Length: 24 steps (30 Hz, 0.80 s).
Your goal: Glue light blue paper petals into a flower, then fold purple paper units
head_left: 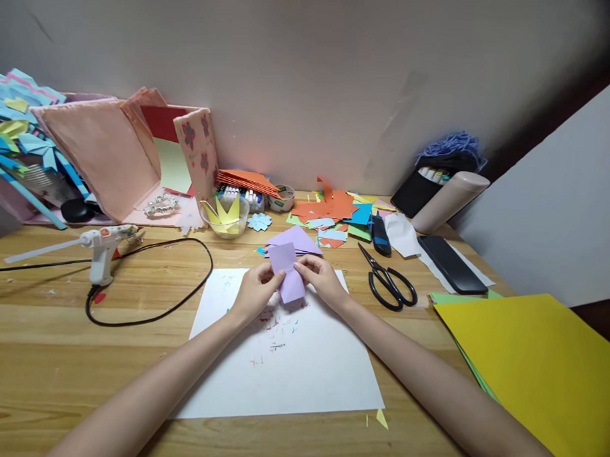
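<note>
A small piece of purple paper [287, 271] with a crease across its middle is held up between my two hands. My left hand [257, 290] pinches its left edge between thumb and fingers. On the opposite edge, my right hand [323, 280] grips it the same way. Just behind lie more purple paper pieces [298, 239] on the table. Beneath my hands is a large white sheet [279, 381] marked with red, blue and black smudges. Black-handled scissors [390, 281] rest to the right of my right hand.
A white glue gun [104, 251] with a looping black cord stands on the left. Behind are a clear bowl [225, 218], orange paper scraps [326, 204] and a box cutter [380, 235]. Rightward lie a black phone [451, 263] and yellow paper sheets [535, 370].
</note>
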Available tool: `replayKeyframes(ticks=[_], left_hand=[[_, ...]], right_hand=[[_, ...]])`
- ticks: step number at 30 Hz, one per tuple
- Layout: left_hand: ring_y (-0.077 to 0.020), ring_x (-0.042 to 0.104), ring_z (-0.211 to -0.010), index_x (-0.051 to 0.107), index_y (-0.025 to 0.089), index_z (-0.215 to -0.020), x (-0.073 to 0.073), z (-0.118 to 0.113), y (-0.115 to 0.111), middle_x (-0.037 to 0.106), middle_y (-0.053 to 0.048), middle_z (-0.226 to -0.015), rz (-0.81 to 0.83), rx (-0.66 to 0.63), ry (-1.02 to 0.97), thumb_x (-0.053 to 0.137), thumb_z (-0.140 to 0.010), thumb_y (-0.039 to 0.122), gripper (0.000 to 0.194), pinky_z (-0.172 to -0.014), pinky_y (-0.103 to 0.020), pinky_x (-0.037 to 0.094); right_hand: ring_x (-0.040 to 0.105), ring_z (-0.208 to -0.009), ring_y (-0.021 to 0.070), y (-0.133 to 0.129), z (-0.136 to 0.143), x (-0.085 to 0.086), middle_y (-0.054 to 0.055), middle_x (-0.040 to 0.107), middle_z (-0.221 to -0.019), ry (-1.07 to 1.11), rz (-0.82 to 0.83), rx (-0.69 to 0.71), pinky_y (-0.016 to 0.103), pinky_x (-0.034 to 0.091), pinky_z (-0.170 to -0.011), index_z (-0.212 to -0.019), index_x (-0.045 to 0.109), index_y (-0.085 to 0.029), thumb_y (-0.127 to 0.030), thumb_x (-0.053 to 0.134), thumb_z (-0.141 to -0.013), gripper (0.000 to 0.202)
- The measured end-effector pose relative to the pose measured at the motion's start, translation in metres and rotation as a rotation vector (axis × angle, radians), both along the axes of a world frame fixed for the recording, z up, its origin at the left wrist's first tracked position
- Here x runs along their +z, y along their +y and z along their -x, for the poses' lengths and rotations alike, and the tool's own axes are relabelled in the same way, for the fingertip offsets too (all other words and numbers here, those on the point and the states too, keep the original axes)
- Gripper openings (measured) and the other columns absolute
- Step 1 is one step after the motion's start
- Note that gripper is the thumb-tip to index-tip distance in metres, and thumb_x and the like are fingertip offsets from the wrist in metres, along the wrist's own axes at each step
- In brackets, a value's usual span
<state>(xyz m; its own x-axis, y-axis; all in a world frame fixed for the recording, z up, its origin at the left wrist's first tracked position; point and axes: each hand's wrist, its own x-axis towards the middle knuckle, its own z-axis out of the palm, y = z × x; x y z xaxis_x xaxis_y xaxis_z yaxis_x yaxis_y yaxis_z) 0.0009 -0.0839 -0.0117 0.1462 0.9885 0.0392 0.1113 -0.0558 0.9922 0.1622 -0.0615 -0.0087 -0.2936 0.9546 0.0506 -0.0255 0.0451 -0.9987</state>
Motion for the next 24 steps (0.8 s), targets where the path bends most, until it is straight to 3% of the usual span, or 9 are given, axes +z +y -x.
replayKeyframes(ticks=[6,12,20,24], left_hand=[[-0.0177,0.057,-0.07,0.062,0.011,-0.088,-0.004,-0.0001,-0.0002,0.065,-0.007,-0.079,0.007,0.093,0.1,0.057,-0.075,0.045,0.037,-0.059,-0.024,0.042],[-0.0154,0.056,-0.066,0.062,0.011,-0.08,-0.0066,-0.0001,0.0029,0.064,-0.004,-0.074,-0.019,0.154,0.006,0.061,-0.072,0.044,0.033,-0.058,-0.023,0.042],[-0.0132,0.054,-0.062,0.062,0.011,-0.079,0.0001,0.0001,0.0028,0.063,-0.003,-0.071,0.015,0.28,-0.117,0.064,-0.068,0.044,0.035,-0.056,-0.022,0.042],[-0.015,0.056,-0.062,0.063,0.01,-0.083,0.0028,0.0003,0.0009,0.064,-0.005,-0.072,0.035,0.295,-0.127,0.064,-0.067,0.046,0.039,-0.056,-0.024,0.044]], right_hand=[[0.049,-0.063,0.0112,-0.0019,-0.0009,-0.0016,0.0,0.053,-0.069,-0.074,-0.069,0.119,0.023,0.04,-0.057,-0.072,0.057,-0.015,-0.04,0.057,-0.078,0.026],[0.05,-0.06,0.0109,0.0008,-0.0029,-0.0042,-0.001,0.053,-0.067,-0.11,-0.04,0.193,0.023,0.04,-0.057,-0.072,0.055,-0.015,-0.041,0.055,-0.08,0.027],[0.051,-0.062,0.011,-0.0004,-0.0023,-0.0013,-0.001,0.054,-0.069,-0.059,-0.004,0.182,0.023,0.04,-0.059,-0.072,0.052,-0.015,-0.039,0.061,-0.075,0.025],[0.049,-0.062,0.0114,-0.0004,-0.0008,0.0002,-0.001,0.051,-0.067,-0.007,-0.017,0.031,0.023,0.039,-0.058,-0.071,0.051,-0.017,-0.039,0.062,-0.072,0.025]])
